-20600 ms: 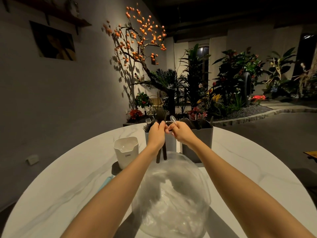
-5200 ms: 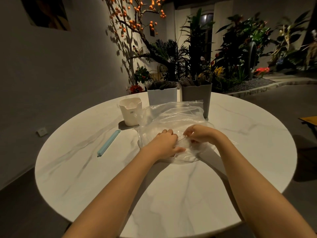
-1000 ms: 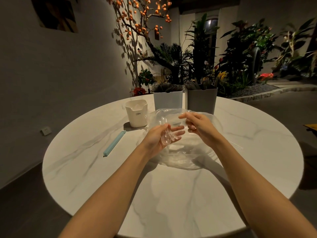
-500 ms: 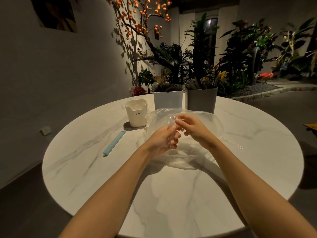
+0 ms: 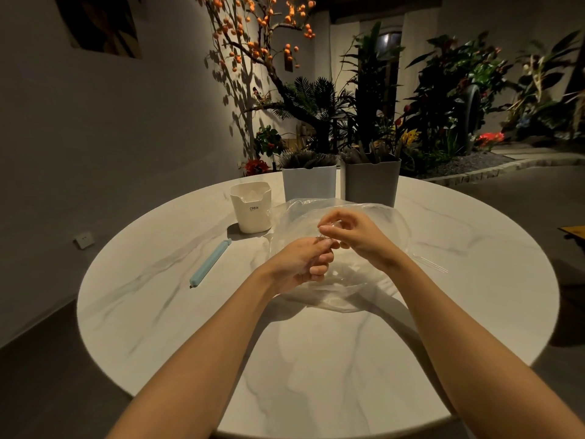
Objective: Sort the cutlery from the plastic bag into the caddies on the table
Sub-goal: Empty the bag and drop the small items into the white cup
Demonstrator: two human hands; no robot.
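I see both hands over the clear plastic bag (image 5: 373, 280), which lies crumpled on the round marble table (image 5: 316, 359), just in front of the caddies; my left hand (image 5: 300, 261) has its fingers curled around a small bunch of clear plastic cutlery (image 5: 323, 245), though I cannot tell spoons from forks in this light; my right hand (image 5: 354, 232) sits just above and beside it, thumb and fingertips pinched on the upper ends of those same clear pieces; the two hands nearly touch.

Behind the bag stand three caddies; a cream caddy (image 5: 251, 206) with dark lettering to the left, touching the bag's edge; a white caddy (image 5: 308, 184) full of dark cutlery in the middle; a grey caddy (image 5: 370, 182) with dark handles sticking up on the right, the two standing just beside each other.

A pale blue sealing clip (image 5: 209, 263) lies on the table left of the bag, well apart from my hands; a single clear piece (image 5: 430, 264) lies on the marble right of the bag.
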